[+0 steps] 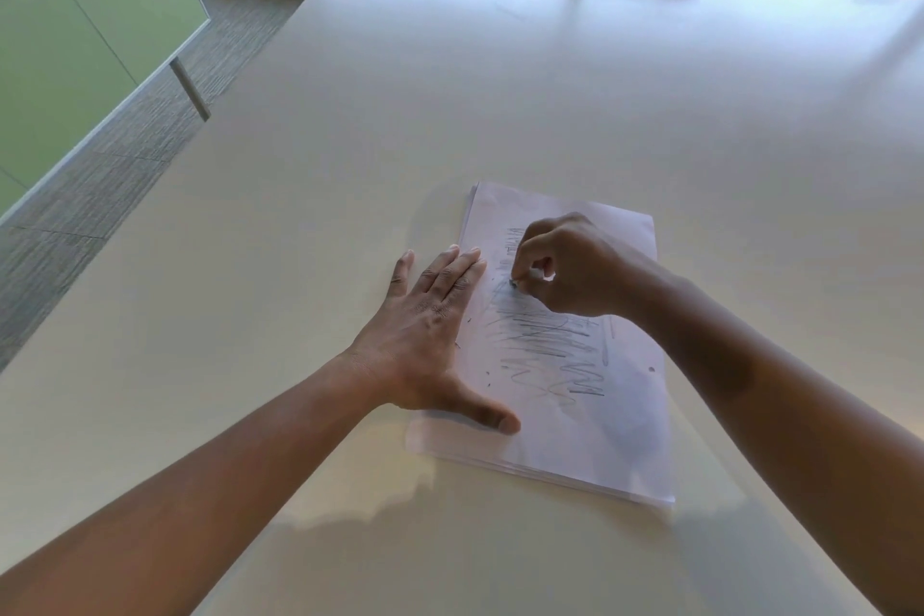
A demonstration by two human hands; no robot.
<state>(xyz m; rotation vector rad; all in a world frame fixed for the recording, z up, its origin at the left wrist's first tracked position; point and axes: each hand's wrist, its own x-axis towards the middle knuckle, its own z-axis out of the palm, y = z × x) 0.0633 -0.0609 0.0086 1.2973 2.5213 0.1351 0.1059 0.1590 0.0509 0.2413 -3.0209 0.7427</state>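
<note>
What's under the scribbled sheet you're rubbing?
The scribbled sheet tops a stack of paper; its edges show along the near side, on the table. Their faces are covered. The left hand presses the sheet; the right hand pinches a small eraser.

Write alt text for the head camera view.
A right hand pinches what seems a small eraser against pencil scribbles on a stack of paper. The left hand lies flat on the stack's edge, on a pale table.
</note>
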